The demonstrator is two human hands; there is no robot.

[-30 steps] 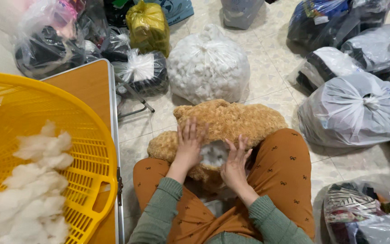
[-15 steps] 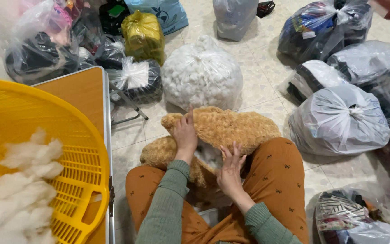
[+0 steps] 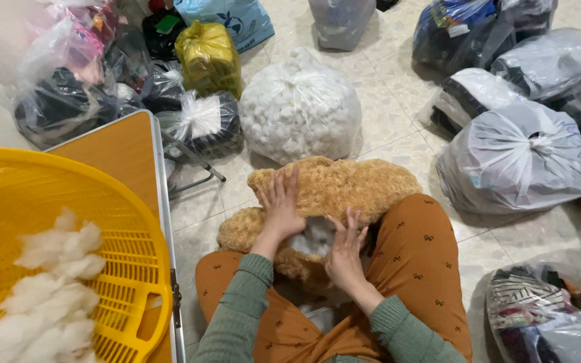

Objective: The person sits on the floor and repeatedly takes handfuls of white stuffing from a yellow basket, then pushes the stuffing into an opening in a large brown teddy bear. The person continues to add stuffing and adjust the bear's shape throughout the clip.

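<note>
A tan fuzzy plush toy (image 3: 344, 185) lies across my lap on my orange trousers. My left hand (image 3: 282, 205) rests flat on its fur, fingers spread. My right hand (image 3: 345, 252) presses beside an opening in the toy where white stuffing (image 3: 314, 238) shows. A yellow plastic basket (image 3: 122, 228) at my left holds clumps of white stuffing (image 3: 42, 296). It sits on a small orange folding table (image 3: 126, 151).
A clear bag of white stuffing (image 3: 300, 107) stands just beyond the toy. Many tied plastic bags ring the tiled floor: a grey-white one (image 3: 519, 158) at right, a yellow one (image 3: 210, 57) and dark ones at back left, a bag of cloth (image 3: 539, 312) at lower right.
My left hand has slid a little lower on the toy. My right hand stays at the opening. The view has shifted slightly.
</note>
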